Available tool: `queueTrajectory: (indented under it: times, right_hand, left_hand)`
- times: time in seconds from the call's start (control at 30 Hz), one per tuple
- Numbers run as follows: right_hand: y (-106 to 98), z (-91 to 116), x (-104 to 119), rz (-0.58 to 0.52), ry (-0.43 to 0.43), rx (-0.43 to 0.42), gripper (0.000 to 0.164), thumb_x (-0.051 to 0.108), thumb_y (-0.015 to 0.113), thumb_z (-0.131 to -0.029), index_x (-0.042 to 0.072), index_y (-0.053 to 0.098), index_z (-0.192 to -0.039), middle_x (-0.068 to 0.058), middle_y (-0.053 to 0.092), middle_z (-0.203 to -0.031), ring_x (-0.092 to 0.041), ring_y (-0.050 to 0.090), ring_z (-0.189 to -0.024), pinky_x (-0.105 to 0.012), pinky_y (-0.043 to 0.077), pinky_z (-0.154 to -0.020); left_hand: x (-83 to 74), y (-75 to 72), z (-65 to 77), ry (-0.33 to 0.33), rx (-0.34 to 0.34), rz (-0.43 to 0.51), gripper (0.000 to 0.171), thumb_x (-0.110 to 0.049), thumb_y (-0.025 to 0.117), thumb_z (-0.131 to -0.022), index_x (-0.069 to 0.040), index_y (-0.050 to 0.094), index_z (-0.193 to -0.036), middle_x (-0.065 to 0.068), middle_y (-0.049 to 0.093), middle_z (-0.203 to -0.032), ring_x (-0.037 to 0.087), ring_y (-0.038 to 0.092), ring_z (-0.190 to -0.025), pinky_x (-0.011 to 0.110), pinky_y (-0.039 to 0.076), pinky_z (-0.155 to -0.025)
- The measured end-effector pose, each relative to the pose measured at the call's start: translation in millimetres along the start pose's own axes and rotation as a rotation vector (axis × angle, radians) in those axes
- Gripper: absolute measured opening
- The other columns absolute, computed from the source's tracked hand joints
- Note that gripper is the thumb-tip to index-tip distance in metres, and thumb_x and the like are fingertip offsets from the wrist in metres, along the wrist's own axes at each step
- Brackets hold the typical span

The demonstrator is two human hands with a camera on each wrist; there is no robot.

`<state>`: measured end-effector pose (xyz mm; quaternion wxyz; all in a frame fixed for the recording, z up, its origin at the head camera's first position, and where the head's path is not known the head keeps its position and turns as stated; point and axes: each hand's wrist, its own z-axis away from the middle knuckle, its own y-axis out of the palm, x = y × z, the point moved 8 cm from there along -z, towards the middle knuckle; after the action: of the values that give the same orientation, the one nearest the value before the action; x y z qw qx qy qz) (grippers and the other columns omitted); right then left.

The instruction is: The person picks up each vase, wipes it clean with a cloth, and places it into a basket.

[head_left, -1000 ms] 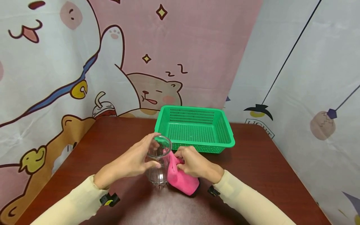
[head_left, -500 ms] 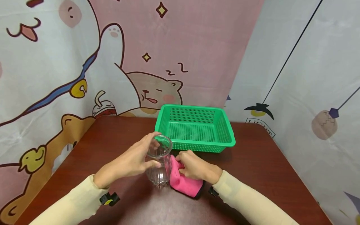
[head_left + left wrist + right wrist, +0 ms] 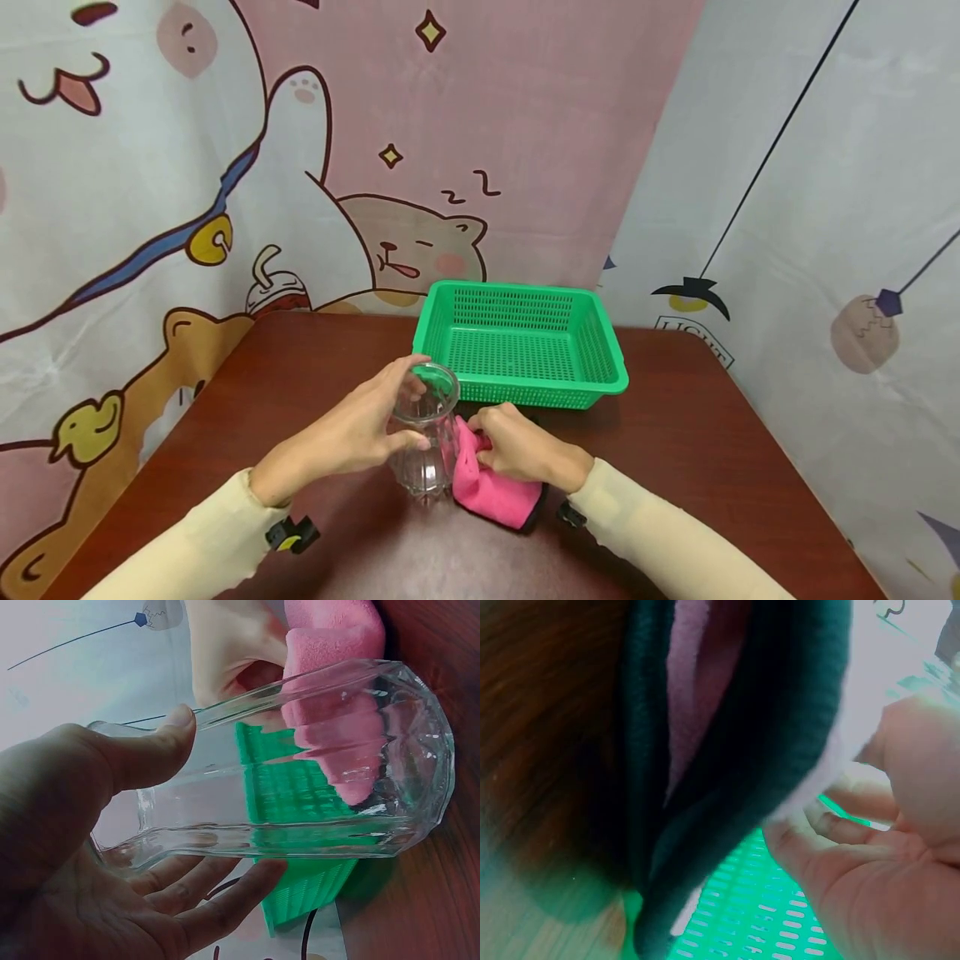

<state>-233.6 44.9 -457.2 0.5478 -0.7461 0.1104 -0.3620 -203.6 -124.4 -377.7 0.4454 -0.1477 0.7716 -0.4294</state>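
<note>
A clear ribbed glass jar [image 3: 422, 467] stands upright on the table, its round mouth facing up. My left hand [image 3: 358, 421] grips it from the left near the top, thumb [image 3: 169, 746] on the near side and fingers curled round the far side. Close against the jar's right side is a folded pink cloth [image 3: 491, 493] with a dark edge. My right hand [image 3: 517, 442] pinches the upper part of this cloth between thumb and curled fingers. Through the glass in the left wrist view the pink cloth [image 3: 330, 712] shows at the lower part of the jar.
Behind the hands a green perforated plastic basket [image 3: 517, 392] sits near the back of the dark red-brown table [image 3: 675, 467]. Cartoon-printed curtains [image 3: 540, 150] hang along the back and sides. A small black device [image 3: 292, 533] is strapped at the left wrist.
My right hand has shifted slightly right and down with the pink cloth, mostly in the first half second. The left hand and the jar have stayed nearly still.
</note>
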Motion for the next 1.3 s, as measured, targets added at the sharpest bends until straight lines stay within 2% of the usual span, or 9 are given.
queueTrajectory:
  times: [0.2,0.43,0.63,0.8,0.97,1.3]
  right_hand:
    - [-4,3,-1,-0.026,0.008,-0.039,0.023,-0.002,0.076,-0.087,0.019,0.074,-0.096,0.009,0.059,-0.075,-0.001,0.050,-0.069,-0.016,0.040,-0.057]
    - [-23,4,7,-0.056,0.017,-0.140,0.027,-0.001,0.078,-0.087,0.018,0.080,-0.107,0.009,0.068,-0.089,-0.009,0.060,-0.079,-0.018,0.047,-0.064]
    - [-35,6,14,-0.058,-0.009,-0.224,0.034,-0.002,0.077,-0.085,0.014,0.081,-0.114,0.010,0.072,-0.097,-0.007,0.062,-0.082,-0.020,0.052,-0.068]
    - [-40,7,16,-0.095,-0.019,-0.265,0.033,0.000,0.080,-0.086,0.011,0.081,-0.118,0.008,0.074,-0.100,-0.005,0.065,-0.083,-0.026,0.059,-0.071]
    - [-43,8,17,-0.111,-0.022,-0.291,0.031,0.002,0.082,-0.087,0.013,0.081,-0.116,0.010,0.072,-0.096,-0.004,0.064,-0.082,-0.031,0.061,-0.070]
    - [-50,9,22,-0.179,-0.039,-0.338,0.028,0.002,0.084,-0.087,0.015,0.081,-0.112,0.011,0.072,-0.097,-0.002,0.066,-0.086,-0.021,0.059,-0.072]
  left_hand:
    - [-1.0,0.3,-0.2,0.019,-0.014,0.011,0.102,-0.021,0.094,-0.083,-0.016,0.030,-0.163,0.012,0.065,-0.128,0.025,0.069,-0.115,0.037,0.063,-0.081]
    - [-0.9,-0.5,-1.9,0.019,-0.004,0.007,0.101,-0.022,0.093,-0.085,-0.015,0.029,-0.163,0.012,0.064,-0.128,0.025,0.068,-0.117,0.031,0.063,-0.081]
    - [-0.6,-0.3,-2.1,0.018,-0.002,-0.004,0.101,-0.026,0.092,-0.085,-0.015,0.029,-0.163,0.012,0.064,-0.129,0.024,0.068,-0.117,0.026,0.061,-0.081]
    - [-1.1,0.5,-1.3,0.013,-0.001,-0.008,0.104,-0.025,0.094,-0.083,-0.015,0.028,-0.164,0.011,0.064,-0.129,0.025,0.068,-0.117,0.028,0.061,-0.083]
    - [-0.4,1.0,-0.6,-0.001,0.007,0.001,0.106,-0.025,0.095,-0.083,-0.015,0.027,-0.164,0.011,0.064,-0.131,0.025,0.068,-0.119,0.028,0.062,-0.084]
    - [-1.4,1.1,-1.1,0.033,-0.016,-0.018,0.099,-0.025,0.092,-0.086,-0.014,0.030,-0.163,0.010,0.066,-0.129,0.024,0.070,-0.117,0.031,0.060,-0.087]
